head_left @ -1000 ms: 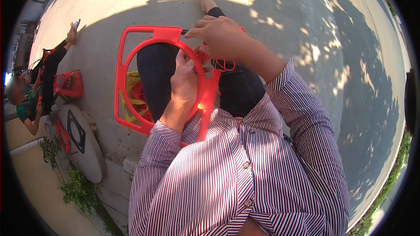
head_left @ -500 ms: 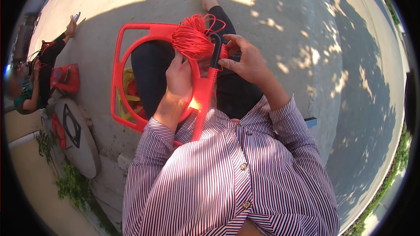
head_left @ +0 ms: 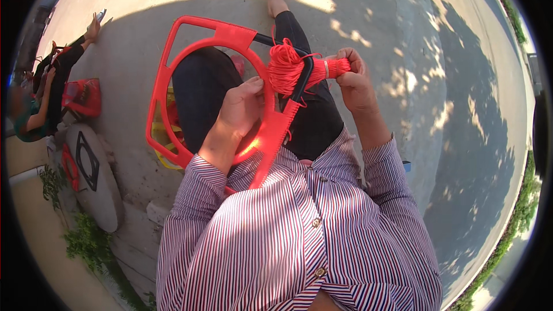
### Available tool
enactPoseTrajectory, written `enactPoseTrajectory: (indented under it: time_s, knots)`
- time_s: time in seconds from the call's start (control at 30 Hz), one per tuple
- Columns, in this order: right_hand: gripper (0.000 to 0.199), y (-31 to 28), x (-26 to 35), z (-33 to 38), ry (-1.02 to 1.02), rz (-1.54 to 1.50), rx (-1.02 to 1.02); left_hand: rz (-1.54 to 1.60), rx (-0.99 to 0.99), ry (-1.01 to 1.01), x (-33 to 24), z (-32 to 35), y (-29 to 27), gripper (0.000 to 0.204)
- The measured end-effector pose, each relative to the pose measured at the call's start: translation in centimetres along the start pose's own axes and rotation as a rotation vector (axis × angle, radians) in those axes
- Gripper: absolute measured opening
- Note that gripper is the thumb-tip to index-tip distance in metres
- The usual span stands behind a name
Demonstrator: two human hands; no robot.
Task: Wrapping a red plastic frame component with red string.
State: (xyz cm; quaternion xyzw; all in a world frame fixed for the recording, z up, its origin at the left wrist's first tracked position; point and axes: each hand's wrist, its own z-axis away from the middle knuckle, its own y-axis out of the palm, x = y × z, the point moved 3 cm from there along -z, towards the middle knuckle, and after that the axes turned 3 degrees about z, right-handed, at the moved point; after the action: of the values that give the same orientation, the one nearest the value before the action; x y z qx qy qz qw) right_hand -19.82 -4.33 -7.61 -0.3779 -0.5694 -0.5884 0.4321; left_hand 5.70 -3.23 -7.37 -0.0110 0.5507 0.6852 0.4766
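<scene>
My left hand (head_left: 237, 109) is closed round the inner ring of a red plastic frame (head_left: 235, 33), which has a large round opening and lies over my lap. A bent black tube (head_left: 303, 76) forms a handle at the frame's right side. Through that handle passes a bundle of red cord (head_left: 284, 68), its loose loops on the left of the tube and a pale tie round its narrow part. Pinched in my right hand (head_left: 358, 83) is the bundle's tied right end, just beyond the tube. Part of the left fingers is hidden behind the ring.
Yellow and red material (head_left: 170, 121) shows below the frame's left part. Far left, another person (head_left: 43, 101) sits beside a red bag (head_left: 86, 97). A round slab (head_left: 103, 196) carries a black frame (head_left: 88, 164) and a red piece (head_left: 69, 167). A blue object (head_left: 407, 166) lies right of me.
My right hand has left the black tube and moved right, now gripping the cord bundle's end. The bundle sits through the handle, its loops lower and further right. The frame has turned slightly.
</scene>
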Motion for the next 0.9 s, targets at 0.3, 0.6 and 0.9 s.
enactPoseTrajectory:
  time_s: [0.3, 0.6, 0.9]
  knots:
    - [0.056, -6.5, 5.7, 5.0, -0.234, -0.71, 0.063, 0.012, 0.007, -0.104, 0.5, 0.0, -0.3, 0.034]
    - [0.037, -9.1, 6.4, 7.1, -0.211, -0.63, -0.026, -0.209, -0.027, -0.215, -0.2, 0.6, 2.1, 0.021]
    - [0.035, 5.1, 2.3, 6.5, 0.247, -0.024, 0.232, -0.176, -0.035, -0.191, -0.2, 0.9, 1.9, 0.019]
